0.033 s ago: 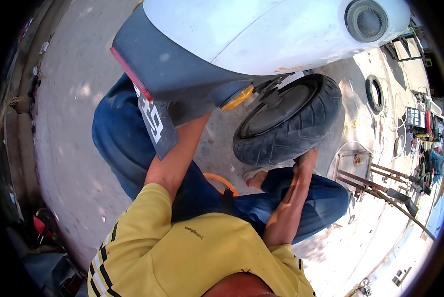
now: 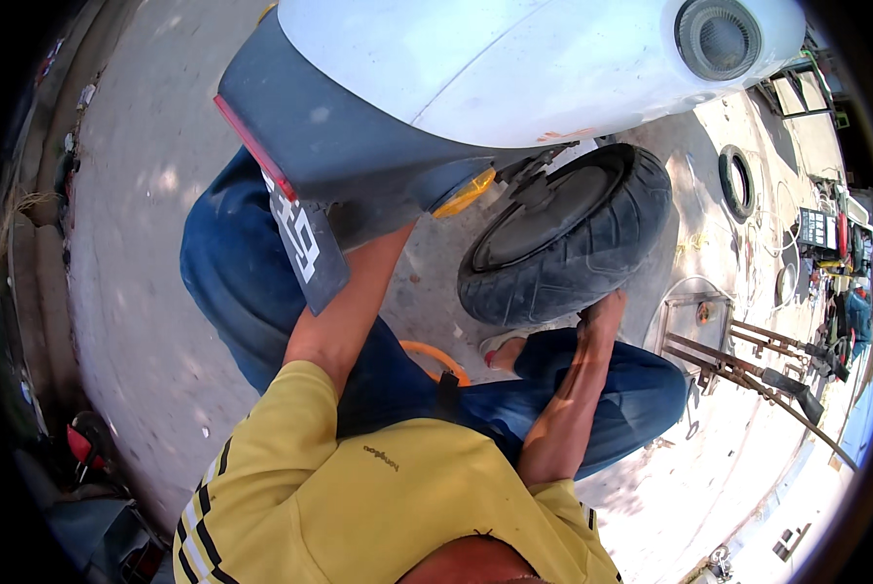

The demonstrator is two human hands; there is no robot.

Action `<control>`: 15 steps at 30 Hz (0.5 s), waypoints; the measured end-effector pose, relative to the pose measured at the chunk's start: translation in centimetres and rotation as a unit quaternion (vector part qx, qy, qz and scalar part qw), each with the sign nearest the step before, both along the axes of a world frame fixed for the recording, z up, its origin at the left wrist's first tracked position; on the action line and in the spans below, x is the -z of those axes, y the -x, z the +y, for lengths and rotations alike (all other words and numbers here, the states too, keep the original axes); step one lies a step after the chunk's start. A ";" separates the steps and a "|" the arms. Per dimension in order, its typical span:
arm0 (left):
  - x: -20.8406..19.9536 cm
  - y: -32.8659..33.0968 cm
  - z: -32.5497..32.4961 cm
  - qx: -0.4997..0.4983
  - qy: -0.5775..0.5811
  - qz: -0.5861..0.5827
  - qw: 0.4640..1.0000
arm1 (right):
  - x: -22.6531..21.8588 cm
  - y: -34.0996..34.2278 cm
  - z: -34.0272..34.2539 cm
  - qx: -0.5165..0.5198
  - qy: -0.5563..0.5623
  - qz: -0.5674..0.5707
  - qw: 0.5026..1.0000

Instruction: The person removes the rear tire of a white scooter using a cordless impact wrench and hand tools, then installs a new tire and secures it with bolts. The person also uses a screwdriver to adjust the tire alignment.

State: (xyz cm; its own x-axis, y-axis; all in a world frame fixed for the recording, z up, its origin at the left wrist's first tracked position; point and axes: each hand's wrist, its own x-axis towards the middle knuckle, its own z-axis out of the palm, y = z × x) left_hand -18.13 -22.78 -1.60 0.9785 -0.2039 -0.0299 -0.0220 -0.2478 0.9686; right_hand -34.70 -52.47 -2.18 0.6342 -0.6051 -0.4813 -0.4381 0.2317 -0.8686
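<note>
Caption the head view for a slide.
Seated person reaches left arm under a white scooter while the right hand touches its rear tyre.

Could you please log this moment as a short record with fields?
Setting: outdoor concrete ground
Vehicle: white scooter, seen from its rear
Left hand: hidden behind the scooter's grey tail panel
Right hand: touching the black rear tyre
Person: yellow shirt, blue jeans
Nearby: spare tyre, metal stand
</note>
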 end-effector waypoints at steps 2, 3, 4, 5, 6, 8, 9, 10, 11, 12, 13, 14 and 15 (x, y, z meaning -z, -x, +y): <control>0.2 -0.4 0.5 0.016 -0.009 -0.019 1.000 | -0.1 0.1 0.0 0.004 0.009 0.007 1.000; 0.3 -0.6 0.9 0.024 -0.017 -0.033 0.999 | -0.1 0.1 0.3 0.010 0.012 0.015 1.000; 0.6 -0.8 1.1 0.032 -0.028 -0.057 0.997 | -0.2 0.1 0.4 0.015 0.014 0.024 0.999; 1.2 -1.0 1.1 0.030 -0.050 -0.094 0.994 | -0.4 0.1 0.5 0.007 0.013 0.013 1.000; 1.9 -0.8 1.3 0.021 -0.077 -0.131 0.988 | -0.5 0.1 0.7 -0.004 0.008 0.004 1.000; 4.1 -1.0 -0.3 -0.021 -0.124 -0.201 0.972 | -1.0 0.7 0.3 -0.011 0.021 0.000 1.000; 3.1 -0.8 -0.1 -0.010 -0.106 -0.146 0.984 | -0.8 0.5 0.2 -0.023 0.023 0.004 0.999; 1.9 -0.6 0.1 0.002 -0.088 -0.091 0.992 | -0.6 0.3 0.2 -0.035 0.024 0.008 0.999; 0.8 -0.7 -0.5 0.021 -0.064 -0.036 0.997 | -1.2 0.3 0.3 -0.031 0.025 0.010 0.999; 0.0 -0.8 -1.1 0.041 -0.042 0.021 0.998 | -1.8 0.3 0.5 -0.027 0.025 0.012 0.999; -0.5 -0.6 -1.3 0.055 -0.024 0.077 0.995 | -2.2 0.2 0.7 -0.029 0.023 0.013 0.999; 0.5 -0.7 -1.4 0.044 0.004 0.072 0.996 | -0.9 0.3 0.3 -0.033 0.020 0.003 0.999; 0.4 -0.5 -1.0 0.039 0.005 0.071 0.997 | -0.8 0.2 0.5 -0.035 0.013 0.015 0.999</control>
State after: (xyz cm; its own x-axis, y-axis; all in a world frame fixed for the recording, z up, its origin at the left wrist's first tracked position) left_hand -17.60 -23.81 -1.98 0.9459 -0.2794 -0.1653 0.0974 -0.2414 0.9655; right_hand -34.87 -51.97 -1.36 0.6616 -0.5720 -0.4848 -0.4781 0.1763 -0.8604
